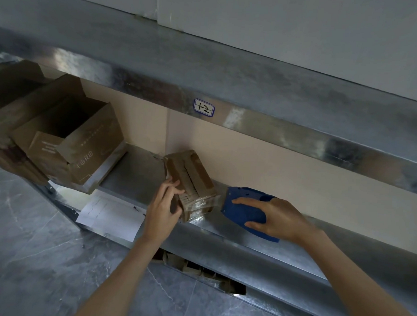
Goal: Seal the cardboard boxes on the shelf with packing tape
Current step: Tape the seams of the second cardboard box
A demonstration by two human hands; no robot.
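A small brown cardboard box [189, 178] lies on the metal shelf [139, 173], its flaps closed and clear tape over its near end. My left hand [164, 204] holds the box's near left corner, fingers curled against its side. Just right of the box, my right hand [274, 217] grips a blue tape dispenser [243, 208], whose front edge sits close to the taped end. A strip of clear tape seems to run from the dispenser to the box.
Open cardboard boxes [66, 136] are stacked at the left end of the shelf. A white paper sheet [110, 215] hangs over the shelf's front edge. An upper shelf beam carries a label [204, 107]. More cardboard [197, 268] shows on the level below.
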